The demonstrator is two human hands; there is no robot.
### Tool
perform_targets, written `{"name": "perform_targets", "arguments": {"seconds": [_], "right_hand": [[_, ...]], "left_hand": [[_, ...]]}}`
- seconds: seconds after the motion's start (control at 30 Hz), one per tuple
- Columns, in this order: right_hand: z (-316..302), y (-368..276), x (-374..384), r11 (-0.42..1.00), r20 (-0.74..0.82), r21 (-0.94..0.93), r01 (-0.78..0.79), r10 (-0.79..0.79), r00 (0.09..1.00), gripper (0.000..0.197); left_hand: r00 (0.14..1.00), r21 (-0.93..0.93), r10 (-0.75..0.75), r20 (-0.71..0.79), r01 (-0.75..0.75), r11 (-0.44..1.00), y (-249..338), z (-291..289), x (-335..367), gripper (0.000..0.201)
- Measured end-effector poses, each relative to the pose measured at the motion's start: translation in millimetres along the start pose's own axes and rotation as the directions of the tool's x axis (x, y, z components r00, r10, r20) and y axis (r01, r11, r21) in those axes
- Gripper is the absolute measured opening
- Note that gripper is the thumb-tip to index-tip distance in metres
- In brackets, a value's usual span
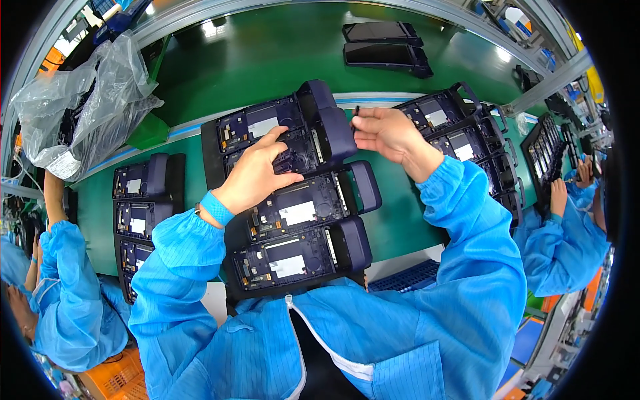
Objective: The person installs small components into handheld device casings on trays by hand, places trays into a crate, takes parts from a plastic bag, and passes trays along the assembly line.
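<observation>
A dark open device housing (257, 123), with circuit boards and a pale label inside, lies at the far end of a row on a black tray (212, 150). My left hand (257, 172) rests over the second housing of that row, fingers spread, hiding much of it. Two more open housings, a third one (293, 207) and a nearest one (287, 261), lie closer to me. Just right of the row, my right hand (387, 133) is closed in a pinch on a small black part (355, 115), whose exact kind I cannot make out.
More open housings lie in a right row (460, 143) and a left row (138, 208). Two finished-looking handheld devices (380, 55) sit on the green conveyor (267, 50) beyond a metal rail. Clear plastic bags (123, 80) hang at the left. People in blue work on both sides.
</observation>
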State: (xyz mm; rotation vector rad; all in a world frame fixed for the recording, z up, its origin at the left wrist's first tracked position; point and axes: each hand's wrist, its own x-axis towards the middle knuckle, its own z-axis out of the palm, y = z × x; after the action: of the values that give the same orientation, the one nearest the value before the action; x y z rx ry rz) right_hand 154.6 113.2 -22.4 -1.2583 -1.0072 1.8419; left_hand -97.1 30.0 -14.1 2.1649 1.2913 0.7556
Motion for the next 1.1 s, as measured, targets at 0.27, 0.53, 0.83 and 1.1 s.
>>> {"name": "perform_targets", "arguments": {"seconds": [0.27, 0.53, 0.83, 1.1], "right_hand": [[22.5, 5.3, 10.3, 0.982, 0.279, -0.047, -0.183, 0.188, 0.942, 0.014], [40.5, -5.0, 5.5, 0.979, 0.212, -0.118, -0.165, 0.187, 0.959, 0.017], [33.4, 1.6, 11.0, 0.974, 0.198, -0.203, -0.105, 0.146, 0.969, 0.021], [-17.1, 30.2, 34.2, 0.636, 0.311, -0.710, 0.302, -0.101, 0.945, 0.020]], "left_hand": [[1.000, -0.077, -0.006, -0.020, 0.004, 0.997, 3.0, -1.0, -2.9, 0.032], [0.998, -0.096, 0.053, -0.037, -0.056, 0.994, -1.8, 4.4, -4.4, 0.033], [0.999, -0.119, 0.045, 0.009, -0.044, 0.992, -2.7, 5.0, 3.8, 0.033], [0.996, 0.053, 0.073, 0.050, -0.075, 0.996, -30.0, 10.6, 30.2, 0.042]]}}
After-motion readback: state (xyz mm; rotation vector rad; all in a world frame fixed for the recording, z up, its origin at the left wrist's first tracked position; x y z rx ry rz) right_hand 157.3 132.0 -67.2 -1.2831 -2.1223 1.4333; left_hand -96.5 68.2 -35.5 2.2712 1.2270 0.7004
